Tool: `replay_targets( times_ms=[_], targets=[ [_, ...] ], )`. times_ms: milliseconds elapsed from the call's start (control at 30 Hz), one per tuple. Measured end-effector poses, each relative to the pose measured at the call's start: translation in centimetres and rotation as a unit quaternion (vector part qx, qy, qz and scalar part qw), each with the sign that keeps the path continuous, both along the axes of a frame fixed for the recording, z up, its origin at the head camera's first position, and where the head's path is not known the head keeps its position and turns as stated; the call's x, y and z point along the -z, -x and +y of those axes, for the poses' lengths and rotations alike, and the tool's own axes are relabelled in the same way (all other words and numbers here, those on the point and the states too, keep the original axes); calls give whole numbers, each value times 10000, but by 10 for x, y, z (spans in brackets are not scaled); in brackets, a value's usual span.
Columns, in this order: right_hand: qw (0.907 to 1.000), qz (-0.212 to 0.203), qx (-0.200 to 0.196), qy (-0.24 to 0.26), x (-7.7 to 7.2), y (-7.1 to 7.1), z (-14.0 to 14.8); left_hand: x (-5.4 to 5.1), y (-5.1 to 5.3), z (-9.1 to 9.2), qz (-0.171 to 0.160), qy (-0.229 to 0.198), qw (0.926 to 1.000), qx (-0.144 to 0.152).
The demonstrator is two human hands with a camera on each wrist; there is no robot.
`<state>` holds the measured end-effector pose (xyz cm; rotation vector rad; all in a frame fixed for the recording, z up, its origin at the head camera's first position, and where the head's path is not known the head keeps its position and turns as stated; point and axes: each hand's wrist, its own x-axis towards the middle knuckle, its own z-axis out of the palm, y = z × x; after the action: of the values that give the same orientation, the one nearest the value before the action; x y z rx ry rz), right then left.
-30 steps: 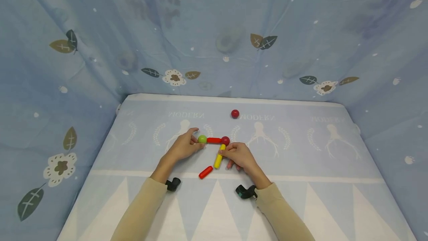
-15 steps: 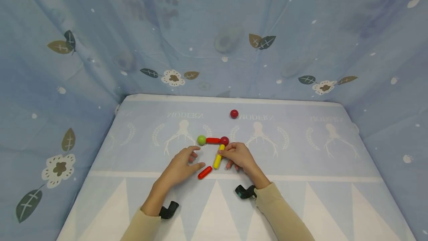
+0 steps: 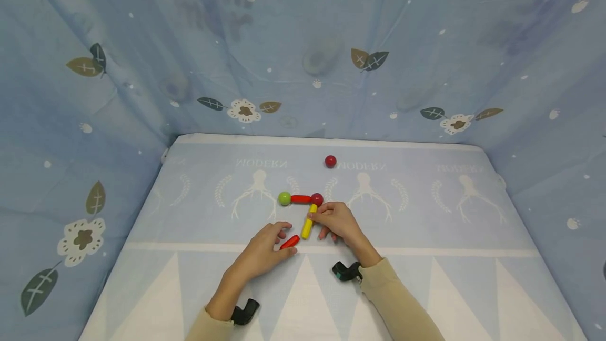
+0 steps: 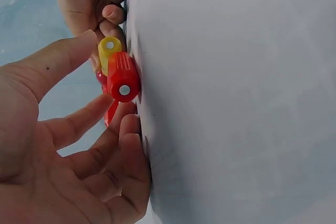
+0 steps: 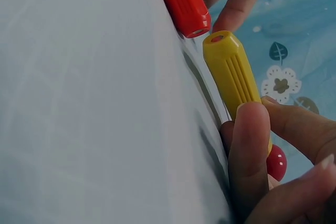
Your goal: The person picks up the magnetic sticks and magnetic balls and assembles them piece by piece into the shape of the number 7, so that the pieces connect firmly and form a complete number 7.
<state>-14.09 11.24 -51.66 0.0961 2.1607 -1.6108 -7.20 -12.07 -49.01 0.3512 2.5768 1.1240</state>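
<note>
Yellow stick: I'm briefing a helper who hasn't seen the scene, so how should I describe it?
On the pale table, find the right hand. It pinches the yellow stick, whose far end is at the red ball nearer the person. Its colour sets it apart from both red sticks.

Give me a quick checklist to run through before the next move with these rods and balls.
1. Right hand pinches the yellow rod: ok.
2. Yellow rod fixed to the near red ball: cannot tell; its end is at the ball, but the join is unclear.
3. Green ball, middle red rod and near red ball in a row: ok, no gap visible.
4. Left hand grips the loose red rod: not ok; the thumb is clear of it.
5. Far red ball clear of both hands: ok, it lies apart.
</note>
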Motion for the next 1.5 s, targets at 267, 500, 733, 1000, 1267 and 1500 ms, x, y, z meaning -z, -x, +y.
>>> replay_targets(
  times_ms=[267,500,733,1000,1267,1500],
  targets=[
    [9999,153,10,-60,0,-2,-1,2,0,1,78,75,9999,5],
    [9999,152,21,-34,1,-2,-1,5,-1,3,198,144,9997,34],
    [9999,142,-15,1,2,-3,-2,5,-2,4,292,296,9991,54],
    [9999,161,-16,41,-1,-3,-2,3,-1,6,267,352,9990,-4],
    [9997,236,-28,24,-1,-3,-2,-5,-6,8,383,372,9985,-101],
    [9997,249,-3,51,-1,-3,-2,-8,-6,11,275,330,9990,-148]
  ],
)
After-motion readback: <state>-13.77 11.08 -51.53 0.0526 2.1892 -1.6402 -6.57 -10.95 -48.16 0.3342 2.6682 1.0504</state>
